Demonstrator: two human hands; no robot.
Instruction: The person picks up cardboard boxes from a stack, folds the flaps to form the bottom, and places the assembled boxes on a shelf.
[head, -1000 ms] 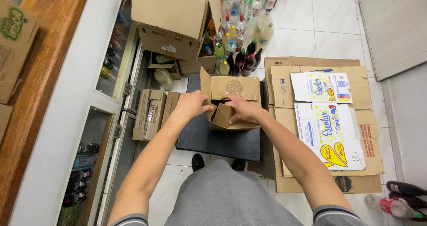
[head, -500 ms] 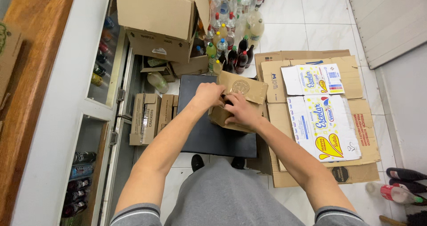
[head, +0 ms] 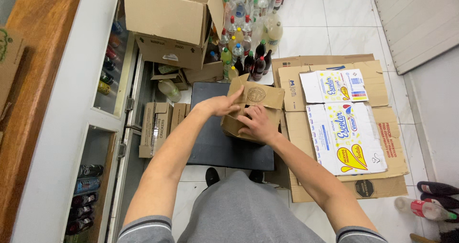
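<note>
A small brown cardboard box (head: 262, 97) with a round printed mark on its flap is held over a dark flat stool top (head: 215, 142). My left hand (head: 221, 105) grips the box's left top edge and flap. My right hand (head: 257, 123) presses on the box's front, fingers bent against the cardboard. The box is tilted and partly folded in. Both forearms reach forward from my grey shirt.
Flattened cartons (head: 344, 128) lie on the tiled floor to the right. Several bottles (head: 246, 42) stand behind the box. A large open carton (head: 167, 23) sits at top left, beside a glass-fronted cooler (head: 95, 142) with cans. Small boxes (head: 155, 128) lie by the cooler.
The box has been turned and tilted in my hands, its flap with the round mark now facing up. My right hand shifted from the top edge to the front.
</note>
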